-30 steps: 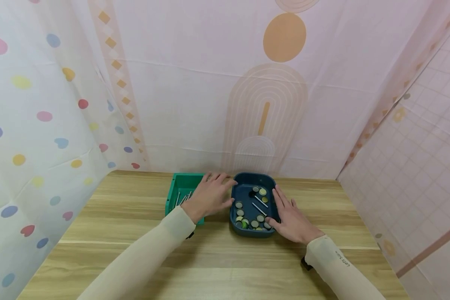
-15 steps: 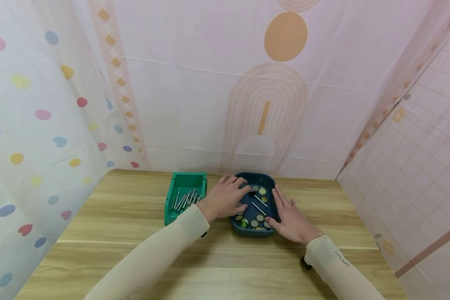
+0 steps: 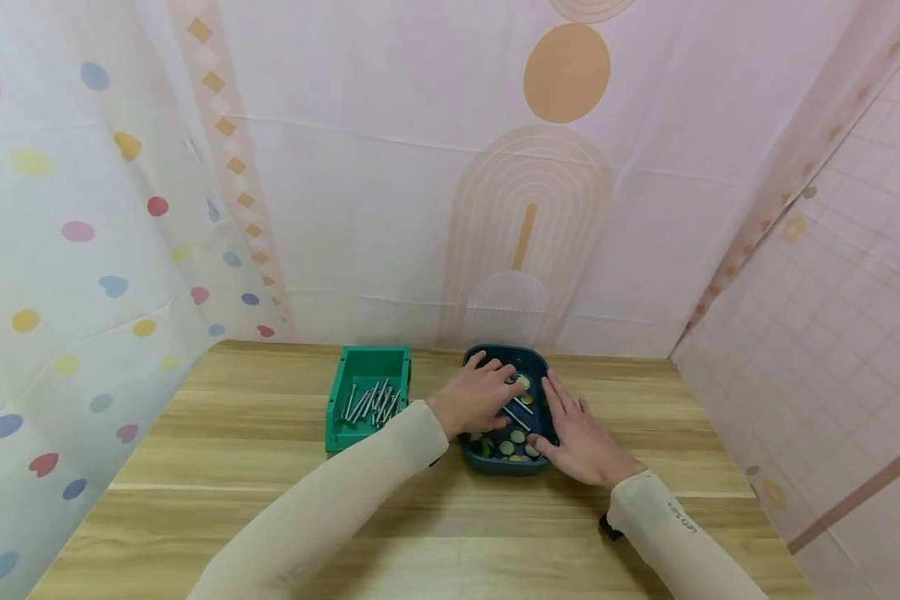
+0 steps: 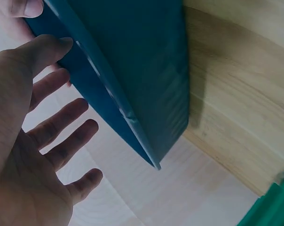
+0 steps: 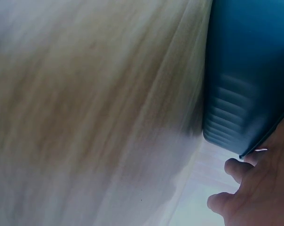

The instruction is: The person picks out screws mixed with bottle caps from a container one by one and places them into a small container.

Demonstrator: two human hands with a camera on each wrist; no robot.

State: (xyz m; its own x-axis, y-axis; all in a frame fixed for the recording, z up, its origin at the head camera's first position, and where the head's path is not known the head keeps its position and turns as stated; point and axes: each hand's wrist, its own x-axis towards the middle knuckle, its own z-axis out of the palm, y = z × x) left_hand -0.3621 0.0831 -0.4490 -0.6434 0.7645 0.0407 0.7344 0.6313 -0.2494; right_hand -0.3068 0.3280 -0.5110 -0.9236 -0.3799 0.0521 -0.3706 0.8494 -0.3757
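Note:
A dark blue tray (image 3: 504, 468) stands on the table in the head view. In it lie several round bottle caps (image 3: 517, 436) and a couple of long silver screws (image 3: 523, 407). My left hand (image 3: 474, 398) hovers over the tray's left side with fingers spread, and covers part of the contents. The left wrist view has its thumb near the tray wall (image 4: 142, 61) and nothing visible in its grasp. My right hand (image 3: 583, 437) rests along the tray's right rim with fingers extended. In the right wrist view the hand (image 5: 262, 193) is beside the tray's outer wall (image 5: 245, 70).
A green bin (image 3: 332, 429) with several long silver screws (image 3: 375, 402) stands left of the tray. The wooden table (image 3: 450, 542) ends at a patterned curtain (image 3: 390, 208) behind. More curtain hangs at both sides.
My left hand has moved right, from between the green bin and the blue tray to over the tray, uncovering the screws in the bin. My right hand has stayed at the tray's rim.

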